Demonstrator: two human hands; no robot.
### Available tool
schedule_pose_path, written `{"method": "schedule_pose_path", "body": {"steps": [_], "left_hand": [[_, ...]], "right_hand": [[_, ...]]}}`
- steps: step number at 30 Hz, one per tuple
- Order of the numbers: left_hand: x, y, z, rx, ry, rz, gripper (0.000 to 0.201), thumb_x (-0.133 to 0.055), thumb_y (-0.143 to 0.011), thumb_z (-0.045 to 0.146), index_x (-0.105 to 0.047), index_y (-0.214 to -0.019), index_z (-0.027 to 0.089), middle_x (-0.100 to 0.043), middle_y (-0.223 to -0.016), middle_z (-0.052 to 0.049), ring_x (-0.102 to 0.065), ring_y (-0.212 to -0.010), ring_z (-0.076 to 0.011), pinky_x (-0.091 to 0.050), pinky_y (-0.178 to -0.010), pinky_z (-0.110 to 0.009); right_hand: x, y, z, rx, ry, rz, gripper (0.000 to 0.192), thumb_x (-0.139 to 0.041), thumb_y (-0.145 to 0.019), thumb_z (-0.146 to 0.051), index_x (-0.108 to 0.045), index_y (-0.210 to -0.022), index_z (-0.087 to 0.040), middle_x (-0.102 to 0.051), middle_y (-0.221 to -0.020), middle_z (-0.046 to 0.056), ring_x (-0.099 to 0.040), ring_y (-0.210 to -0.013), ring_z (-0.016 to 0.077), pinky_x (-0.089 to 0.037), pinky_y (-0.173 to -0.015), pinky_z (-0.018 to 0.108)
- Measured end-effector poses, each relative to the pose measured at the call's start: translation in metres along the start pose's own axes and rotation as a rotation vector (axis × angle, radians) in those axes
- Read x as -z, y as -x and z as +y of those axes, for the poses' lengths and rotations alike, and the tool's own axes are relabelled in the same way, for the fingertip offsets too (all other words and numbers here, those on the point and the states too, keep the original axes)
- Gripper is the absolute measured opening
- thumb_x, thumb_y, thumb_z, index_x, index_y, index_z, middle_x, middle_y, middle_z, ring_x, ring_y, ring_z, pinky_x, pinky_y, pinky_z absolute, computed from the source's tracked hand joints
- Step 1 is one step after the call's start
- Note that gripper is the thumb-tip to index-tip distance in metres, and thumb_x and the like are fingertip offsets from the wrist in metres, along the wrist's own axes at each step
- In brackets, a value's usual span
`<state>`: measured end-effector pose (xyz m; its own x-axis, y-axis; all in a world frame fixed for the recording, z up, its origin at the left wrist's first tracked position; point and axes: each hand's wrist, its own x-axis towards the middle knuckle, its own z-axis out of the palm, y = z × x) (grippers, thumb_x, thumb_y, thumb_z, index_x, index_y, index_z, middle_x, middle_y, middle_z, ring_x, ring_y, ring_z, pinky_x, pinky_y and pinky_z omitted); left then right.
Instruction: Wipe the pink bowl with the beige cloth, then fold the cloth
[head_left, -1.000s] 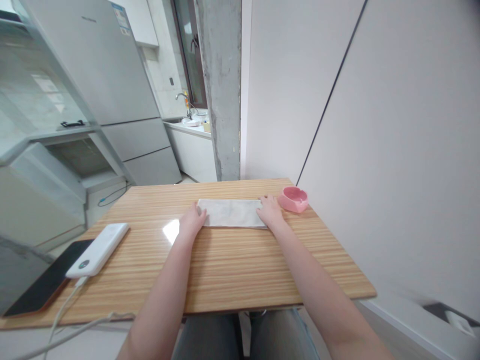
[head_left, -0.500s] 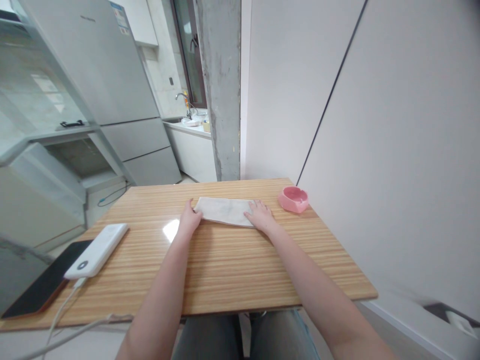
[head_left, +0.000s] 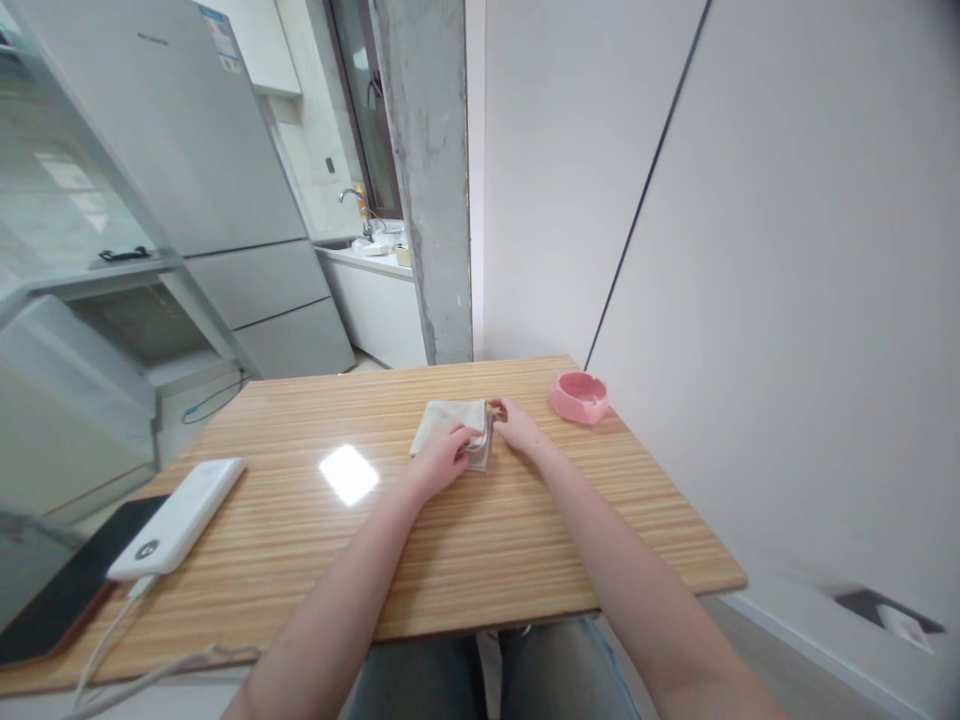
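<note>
A small off-white cloth [head_left: 444, 419] lies folded into a compact square on the wooden table [head_left: 450, 520]. My left hand [head_left: 442, 456] rests on top of the cloth and presses it down. At the cloth's right edge my right hand [head_left: 517, 425] pinches the folded layers with its fingertips. A pink ashtray [head_left: 577, 397] stands just right of my right hand, near the wall.
A white power bank [head_left: 176, 518] with a white cable [head_left: 112, 640] lies at the table's left, partly on a dark phone [head_left: 52, 605]. A white wall runs along the table's right side. A fridge, a concrete pillar and a sink counter stand beyond.
The cloth was a long strip with my hands at its two ends. Both hands came together at the middle, and the cloth is now folded into a small square.
</note>
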<state>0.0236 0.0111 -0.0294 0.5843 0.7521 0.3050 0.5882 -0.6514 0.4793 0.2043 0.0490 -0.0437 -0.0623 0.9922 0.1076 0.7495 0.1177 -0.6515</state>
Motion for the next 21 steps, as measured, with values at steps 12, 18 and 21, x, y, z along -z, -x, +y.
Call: {"method": "schedule_pose_path", "body": {"steps": [12,18,21], "left_hand": [[0.011,0.008,0.006,0.020,0.087,0.006,0.028,-0.054,-0.078,0.030,-0.061,-0.102,0.018,-0.057,-0.076,-0.002,-0.051,-0.071,-0.0152,-0.039,-0.067,-0.027],[0.019,0.009,-0.011,0.218,0.054,0.271,0.031,-0.037,-0.089,0.037,-0.059,-0.101,0.018,-0.049,-0.061,0.002,-0.046,-0.059,-0.0130,-0.036,-0.060,-0.026],[0.014,0.007,-0.016,0.243,0.052,0.249,0.037,-0.043,-0.085,0.033,-0.051,-0.118,0.018,-0.052,-0.067,0.002,-0.048,-0.061,-0.0131,-0.038,-0.061,-0.026]], "right_hand": [[-0.011,0.004,-0.005,0.185,-0.085,0.124,0.034,-0.044,-0.082,-0.015,-0.058,-0.113,-0.018,-0.060,-0.118,0.008,-0.051,-0.113,0.0161,-0.037,-0.099,0.032],[-0.018,0.041,-0.045,0.329,0.271,-0.067,0.040,-0.040,-0.090,-0.048,-0.059,-0.113,-0.021,-0.057,-0.122,0.011,-0.047,-0.117,0.0248,-0.032,-0.101,0.042],[-0.002,0.063,-0.044,0.114,0.443,-0.013,0.044,-0.048,-0.084,-0.052,-0.062,-0.105,-0.016,-0.059,-0.115,0.017,-0.050,-0.111,0.0296,-0.034,-0.097,0.042]]}}
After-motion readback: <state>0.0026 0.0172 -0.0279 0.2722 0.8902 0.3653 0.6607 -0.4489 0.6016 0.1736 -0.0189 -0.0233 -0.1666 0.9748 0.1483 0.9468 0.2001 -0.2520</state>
